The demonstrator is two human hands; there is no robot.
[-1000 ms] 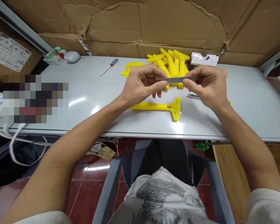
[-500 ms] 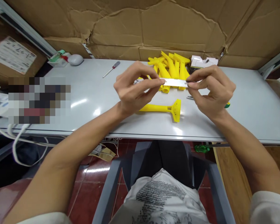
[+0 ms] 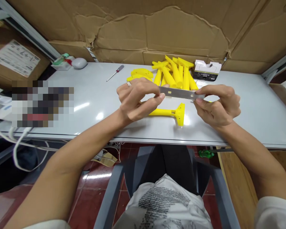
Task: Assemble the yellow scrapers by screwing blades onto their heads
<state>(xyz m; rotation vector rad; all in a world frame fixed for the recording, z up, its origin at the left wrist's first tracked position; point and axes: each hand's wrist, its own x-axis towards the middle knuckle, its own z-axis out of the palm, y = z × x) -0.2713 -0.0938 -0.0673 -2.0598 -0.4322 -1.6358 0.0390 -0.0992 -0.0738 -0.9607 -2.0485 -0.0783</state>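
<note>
A flat grey scraper blade (image 3: pixel 180 93) with small square holes is stretched between my two hands above the table. My left hand (image 3: pixel 140 98) pinches its left end between thumb and fingers. At its right end, my right hand (image 3: pixel 218 103) grips it the same way. Below the blade lies a yellow scraper handle (image 3: pixel 163 112), its wide head to the right and its other end behind my left hand. Behind the blade, several yellow scraper handles (image 3: pixel 177 74) are heaped together. Yellow curved plastic pieces (image 3: pixel 141 73) lie beyond my left hand.
A screwdriver (image 3: pixel 115 73) lies at the back left of the white table (image 3: pixel 95 95). A black-and-white box (image 3: pixel 207 70) stands behind my right hand. A computer mouse (image 3: pixel 79 63) sits far left, near a cardboard box (image 3: pixel 16 54). White cables (image 3: pixel 16 152) hang over the left edge.
The blade has turned from a bright, shining face to a grey one with its holes showing. Both hands appear slightly lower, and the curved yellow pieces are now more visible.
</note>
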